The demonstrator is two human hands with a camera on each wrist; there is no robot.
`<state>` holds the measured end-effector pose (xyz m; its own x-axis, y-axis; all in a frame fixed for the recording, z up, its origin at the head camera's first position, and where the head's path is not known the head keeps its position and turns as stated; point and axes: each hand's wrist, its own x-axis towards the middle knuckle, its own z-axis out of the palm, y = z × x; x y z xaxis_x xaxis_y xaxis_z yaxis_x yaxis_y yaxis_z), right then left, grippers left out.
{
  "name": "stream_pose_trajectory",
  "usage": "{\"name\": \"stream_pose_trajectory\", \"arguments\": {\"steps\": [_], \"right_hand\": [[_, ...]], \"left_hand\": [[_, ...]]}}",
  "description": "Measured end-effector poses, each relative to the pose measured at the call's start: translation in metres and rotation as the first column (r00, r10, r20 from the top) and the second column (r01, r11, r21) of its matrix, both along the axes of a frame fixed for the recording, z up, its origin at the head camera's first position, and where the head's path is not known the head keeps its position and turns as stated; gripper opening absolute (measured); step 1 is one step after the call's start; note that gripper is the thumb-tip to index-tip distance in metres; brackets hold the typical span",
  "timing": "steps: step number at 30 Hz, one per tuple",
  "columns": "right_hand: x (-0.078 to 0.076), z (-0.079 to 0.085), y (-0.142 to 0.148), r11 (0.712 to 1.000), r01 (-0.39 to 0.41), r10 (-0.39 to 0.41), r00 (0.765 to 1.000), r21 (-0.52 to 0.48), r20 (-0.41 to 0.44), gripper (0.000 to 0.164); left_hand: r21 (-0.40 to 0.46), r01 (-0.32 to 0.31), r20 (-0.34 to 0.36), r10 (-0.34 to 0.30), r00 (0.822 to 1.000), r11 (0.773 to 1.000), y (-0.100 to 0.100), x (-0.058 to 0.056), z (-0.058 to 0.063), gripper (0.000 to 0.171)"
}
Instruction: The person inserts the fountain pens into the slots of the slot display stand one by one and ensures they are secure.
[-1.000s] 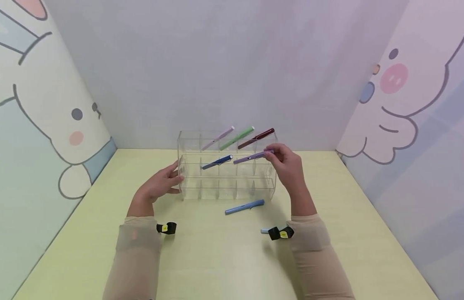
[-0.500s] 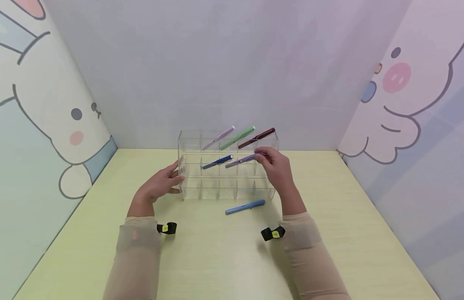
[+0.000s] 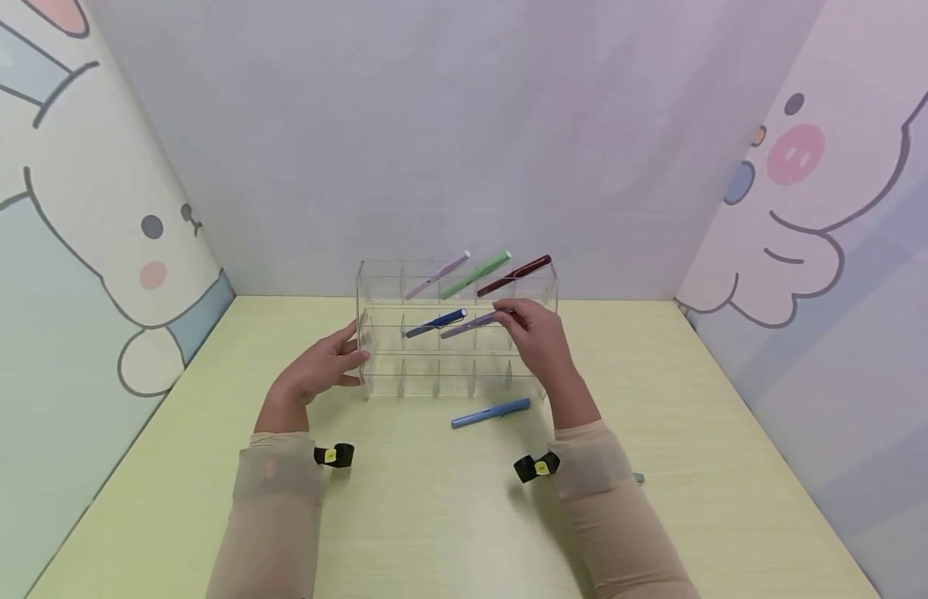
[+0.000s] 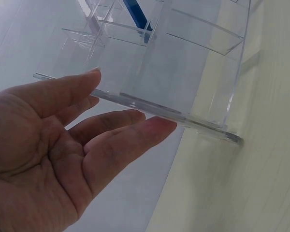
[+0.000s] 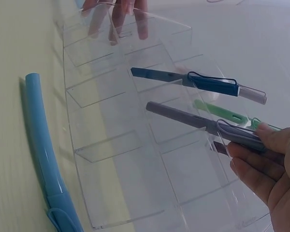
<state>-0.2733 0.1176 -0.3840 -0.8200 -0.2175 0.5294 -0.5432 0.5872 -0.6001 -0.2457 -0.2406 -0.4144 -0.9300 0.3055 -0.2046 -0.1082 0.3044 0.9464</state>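
Note:
A clear acrylic pen rack (image 3: 454, 387) with stepped, divided tiers stands at the back of the table. My left hand (image 3: 327, 363) rests against its left side; in the left wrist view the fairly straight fingers (image 4: 135, 137) touch the side panel. My right hand (image 3: 534, 337) pinches a purple fountain pen (image 3: 464, 326) near its cap end, with the pen slanting over the middle tier. To its left, a dark blue pen (image 3: 435, 323) leans in the same tier. Light purple (image 3: 437, 275), green (image 3: 474, 276) and dark red (image 3: 513, 276) pens lean in the top tier.
A blue pen (image 3: 491, 413) lies on the table (image 3: 434, 516) in front of the rack. A small pale blue end of something (image 3: 639, 478) shows beside the right sleeve, the rest hidden. A grey-white wall (image 3: 464, 150) rises behind the rack.
My right hand has moved left with the purple pen, which now sits closer to the dark blue pen. The left hand has stayed at the rack's side.

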Motion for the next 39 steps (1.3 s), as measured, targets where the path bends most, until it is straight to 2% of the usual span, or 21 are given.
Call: {"name": "stream_pose_trajectory", "arguments": {"steps": [13,18,24,27,29,31,35,39], "right_hand": [[0.004,0.002,-0.002,0.997,0.001,-0.002,1.000,0.076,0.008,0.031],[0.006,0.005,0.005,0.999,-0.016,0.015,0.999,0.032,0.028,0.038],[0.015,0.021,0.027,0.999,-0.015,0.013,0.999,-0.039,-0.048,0.037],[0.023,0.031,0.046,0.999,0.017,-0.020,0.995,-0.035,-0.095,0.036],[0.029,0.036,0.060,0.998,0.049,-0.051,0.994,-0.027,-0.098,0.035],[0.035,0.042,0.073,0.997,0.074,-0.075,0.995,-0.008,-0.070,0.036],[0.050,0.052,0.102,0.991,0.094,-0.101,0.992,0.091,0.079,0.042],[0.064,0.057,0.126,0.972,0.047,-0.103,0.966,0.230,0.235,0.046]], "left_hand": [[-0.007,0.009,-0.006,-0.009,1.000,1.000,-0.001,0.000,-0.002,0.072],[0.003,0.017,-0.009,-0.017,1.000,1.000,0.000,0.001,-0.001,0.072],[-0.005,0.011,-0.016,-0.012,1.000,1.000,0.000,0.001,0.000,0.072],[-0.008,0.017,-0.015,-0.017,1.000,1.000,0.000,0.001,-0.001,0.072],[-0.005,0.023,-0.015,-0.023,1.000,1.000,-0.001,0.000,0.000,0.072],[-0.010,0.025,-0.021,-0.025,0.999,1.000,-0.001,0.000,0.001,0.072],[-0.017,0.025,-0.023,-0.026,0.999,1.000,-0.003,-0.001,0.002,0.072],[-0.015,0.021,-0.016,-0.021,1.000,1.000,-0.005,0.000,0.002,0.073]]}}
